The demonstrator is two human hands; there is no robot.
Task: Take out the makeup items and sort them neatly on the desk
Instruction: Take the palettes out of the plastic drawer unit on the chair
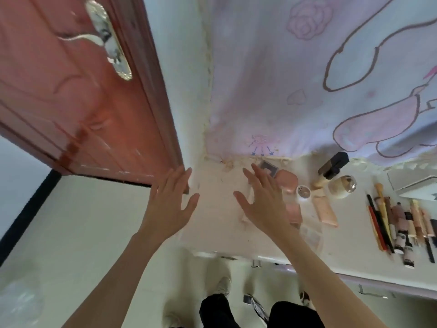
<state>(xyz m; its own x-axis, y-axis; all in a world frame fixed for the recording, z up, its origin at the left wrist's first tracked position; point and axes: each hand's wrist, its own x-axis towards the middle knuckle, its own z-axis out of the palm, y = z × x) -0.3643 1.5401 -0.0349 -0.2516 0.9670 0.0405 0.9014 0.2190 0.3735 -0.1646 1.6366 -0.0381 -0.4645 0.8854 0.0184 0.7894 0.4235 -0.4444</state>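
Two hands | left [169, 204] spread | right [262, 202] spread | over desk [212, 223]

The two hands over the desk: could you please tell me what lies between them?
In the head view, only bare, pale desk top shows between the left hand and the right hand; both hands are open, holding nothing.

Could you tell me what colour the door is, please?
The door is reddish-brown, seen in the head view.

A home bedroom — red door [71, 91]; cartoon wall cloth [307, 79]; makeup-strewn desk [212, 223].
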